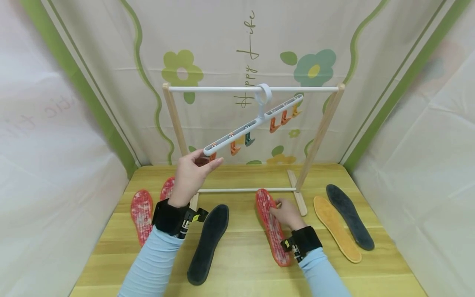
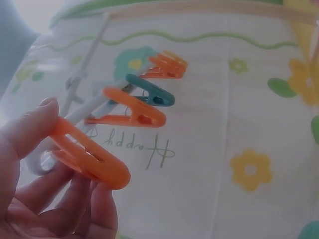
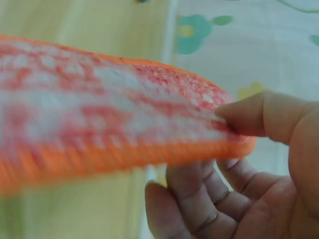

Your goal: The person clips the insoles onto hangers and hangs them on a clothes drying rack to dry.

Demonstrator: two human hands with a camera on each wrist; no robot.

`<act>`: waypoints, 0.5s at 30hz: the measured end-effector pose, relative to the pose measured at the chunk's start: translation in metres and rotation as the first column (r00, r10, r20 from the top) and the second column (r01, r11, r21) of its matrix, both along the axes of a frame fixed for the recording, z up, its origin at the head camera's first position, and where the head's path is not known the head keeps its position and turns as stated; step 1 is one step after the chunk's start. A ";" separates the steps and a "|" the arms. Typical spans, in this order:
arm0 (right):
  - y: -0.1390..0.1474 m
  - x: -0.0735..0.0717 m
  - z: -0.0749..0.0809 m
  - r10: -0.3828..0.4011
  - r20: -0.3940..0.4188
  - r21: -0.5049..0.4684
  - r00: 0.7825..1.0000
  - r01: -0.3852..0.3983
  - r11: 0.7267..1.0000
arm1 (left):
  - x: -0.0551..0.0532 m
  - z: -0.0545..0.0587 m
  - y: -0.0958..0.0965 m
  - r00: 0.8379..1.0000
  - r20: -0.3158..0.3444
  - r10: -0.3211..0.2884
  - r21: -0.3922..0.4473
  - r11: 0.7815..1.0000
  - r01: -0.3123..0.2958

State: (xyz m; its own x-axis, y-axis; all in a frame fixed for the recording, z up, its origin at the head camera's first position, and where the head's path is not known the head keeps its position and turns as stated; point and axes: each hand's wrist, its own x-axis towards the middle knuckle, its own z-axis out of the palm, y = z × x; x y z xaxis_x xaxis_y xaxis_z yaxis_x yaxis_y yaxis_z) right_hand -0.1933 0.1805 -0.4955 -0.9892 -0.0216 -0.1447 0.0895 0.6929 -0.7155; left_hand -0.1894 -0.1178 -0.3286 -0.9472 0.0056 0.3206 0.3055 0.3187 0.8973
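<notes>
A red-and-white speckled insole [image 1: 272, 231] with an orange underside was pinched by the right hand [image 1: 287, 214] mid-surface [image 1: 245, 268], while the left hand [image 1: 191, 175] gripped an orange clip [image 2: 89, 159] before flowered curtains [image 1: 222, 49].

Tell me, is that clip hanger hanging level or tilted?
Tilted. The clip hanger hooks on the white rail; its left end dips low where the left hand grips an orange clip.

My head view is bright and evenly lit, with faint shadows under the rack [image 1: 256, 88] and wide-angle bowing at the edges. In both my wrist views the backdrop is washed out; the red insole [image 3: 114, 124] is blurred.
</notes>
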 end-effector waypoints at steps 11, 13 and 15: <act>-0.019 0.013 0.061 0.116 -0.268 -0.092 0.956 -0.146 0.985 | -0.005 -0.003 -0.006 0.995 0.064 -0.082 0.128 0.989 0.074; -0.023 0.015 0.069 0.132 -0.332 -0.110 0.934 -0.177 0.978 | -0.005 -0.003 -0.007 0.993 0.075 -0.093 0.139 0.987 0.082; -0.028 0.016 0.076 0.135 -0.381 -0.140 0.915 -0.201 0.970 | -0.006 -0.002 -0.007 0.992 0.083 -0.098 0.146 0.986 0.085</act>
State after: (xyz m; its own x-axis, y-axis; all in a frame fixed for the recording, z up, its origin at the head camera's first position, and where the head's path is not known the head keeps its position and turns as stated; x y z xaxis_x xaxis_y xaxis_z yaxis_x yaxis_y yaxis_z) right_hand -0.1773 0.1522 -0.4195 -0.9514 -0.1836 0.2473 -0.3078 0.5377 -0.7850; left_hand -0.1954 -0.1250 -0.3306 -0.9696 0.0543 0.2387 0.2444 0.1605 0.9563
